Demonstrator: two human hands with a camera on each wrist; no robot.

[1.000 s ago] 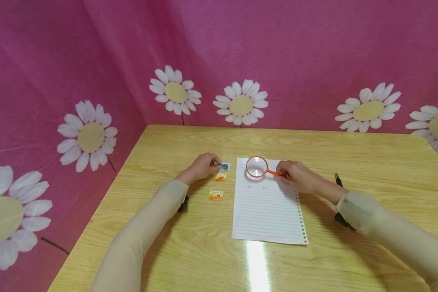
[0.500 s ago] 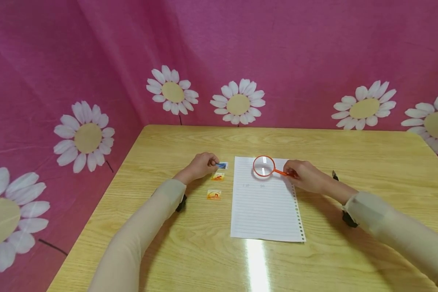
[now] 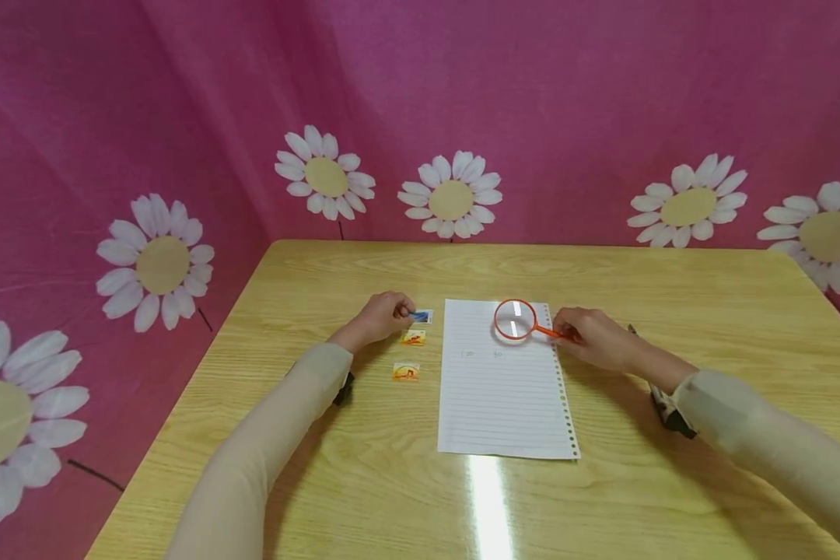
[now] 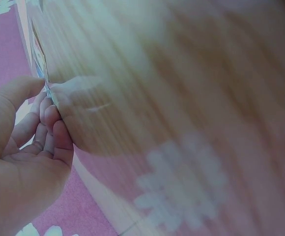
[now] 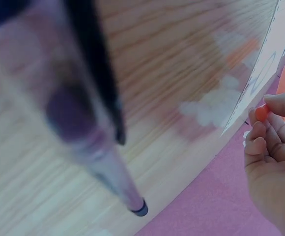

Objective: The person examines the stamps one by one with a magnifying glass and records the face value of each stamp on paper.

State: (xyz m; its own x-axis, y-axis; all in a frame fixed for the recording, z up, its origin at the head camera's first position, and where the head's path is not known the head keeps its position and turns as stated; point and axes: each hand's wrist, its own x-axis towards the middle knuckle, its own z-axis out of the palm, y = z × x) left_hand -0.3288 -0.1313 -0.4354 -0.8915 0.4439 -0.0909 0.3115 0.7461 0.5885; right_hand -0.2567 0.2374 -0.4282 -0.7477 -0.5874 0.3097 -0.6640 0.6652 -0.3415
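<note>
My left hand [image 3: 383, 317] pinches the near edge of a small blue stamp [image 3: 423, 316] between thumb and fingertips, low at the tabletop. In the left wrist view the thumb [image 4: 27, 91] meets the fingers at that thin edge. Two yellow-and-red stamps, an upper one [image 3: 414, 337] and a lower one [image 3: 406, 372], lie below it. My right hand [image 3: 595, 336] grips the handle of a red-rimmed magnifying glass [image 3: 535, 328]. Its round lens is over the upper right of a lined sheet [image 3: 504, 412], which bears faint handwriting. The right wrist view shows the orange handle end [image 5: 262, 113] between thumb and fingers.
A pen [image 3: 663, 404] lies on the wooden table [image 3: 364, 482] under my right forearm, partly hidden by it. It looms blurred and clear-barrelled in the right wrist view. A pink cloth [image 3: 567, 93] with white daisies hangs behind and to the left.
The magnifying glass and my right hand have slid rightward across the sheet, towards its punched edge. My left hand keeps its pinch on the blue stamp. The head view has shifted slightly.
</note>
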